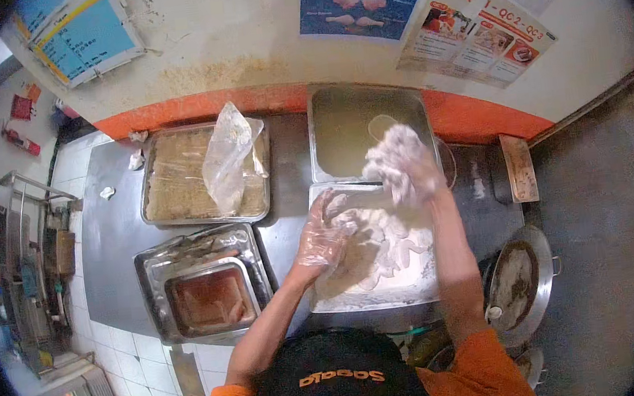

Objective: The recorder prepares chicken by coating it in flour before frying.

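My left hand point(324, 235), in a clear plastic glove, is over the left side of a metal tray point(374, 302) of white flour. Its fingers are spread beside flour-coated pieces point(394, 239) that look like chicken. Motion blurs my right hand point(427, 172), which grips a lumpy, flour-coated mass point(397, 157) above the tray's far right corner. Just behind it stands a deep metal pan point(339, 132) of cloudy liquid. A round rim point(382, 127), perhaps of a strainer, shows there, partly hidden by the mass.
At the left, a clear plastic bag point(229, 161) lies on a film-covered tray point(176, 178). Nearer, a smaller pan point(211, 296) of reddish-brown liquid sits inside a larger metal tray point(151, 273). A wide round pan point(526, 286) stands at the right. Printed posters point(479, 30) hang on the wall.
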`<state>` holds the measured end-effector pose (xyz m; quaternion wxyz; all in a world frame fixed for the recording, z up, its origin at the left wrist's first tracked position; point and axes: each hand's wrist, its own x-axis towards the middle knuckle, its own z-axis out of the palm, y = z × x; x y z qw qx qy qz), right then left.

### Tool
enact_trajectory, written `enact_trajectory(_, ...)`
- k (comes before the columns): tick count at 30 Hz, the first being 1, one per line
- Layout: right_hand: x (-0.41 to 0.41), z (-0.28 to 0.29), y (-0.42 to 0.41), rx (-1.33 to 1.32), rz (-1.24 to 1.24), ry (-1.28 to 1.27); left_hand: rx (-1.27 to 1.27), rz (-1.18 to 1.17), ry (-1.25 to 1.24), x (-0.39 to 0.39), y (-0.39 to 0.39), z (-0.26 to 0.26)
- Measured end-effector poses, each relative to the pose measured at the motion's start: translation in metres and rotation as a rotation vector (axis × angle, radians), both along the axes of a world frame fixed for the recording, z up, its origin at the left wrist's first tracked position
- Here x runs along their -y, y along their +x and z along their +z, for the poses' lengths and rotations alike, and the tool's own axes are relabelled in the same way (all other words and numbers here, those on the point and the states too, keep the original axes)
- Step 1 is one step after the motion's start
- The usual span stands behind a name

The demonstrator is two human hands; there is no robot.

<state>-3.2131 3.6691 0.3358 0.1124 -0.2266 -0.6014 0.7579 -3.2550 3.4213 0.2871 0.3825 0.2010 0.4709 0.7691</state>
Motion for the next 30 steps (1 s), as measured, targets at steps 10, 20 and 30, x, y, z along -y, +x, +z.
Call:
enact_trajectory(10,-0.02,-0.059,-0.109,0.526,0.627,0.778,-0.002,0.017,-0.175,0.019,0.012,-0.02)
enact_trajectory(20,-0.045,-0.138,-0.12,0.654,0.976,1.085,0.067,0.006,-0.035,0.022,0.007,-0.031)
enact_trajectory(30,-0.024,-0.127,-0.126,1.125,1.148,0.948,-0.017,-0.009,-0.114,0.032,0.002,-0.038)
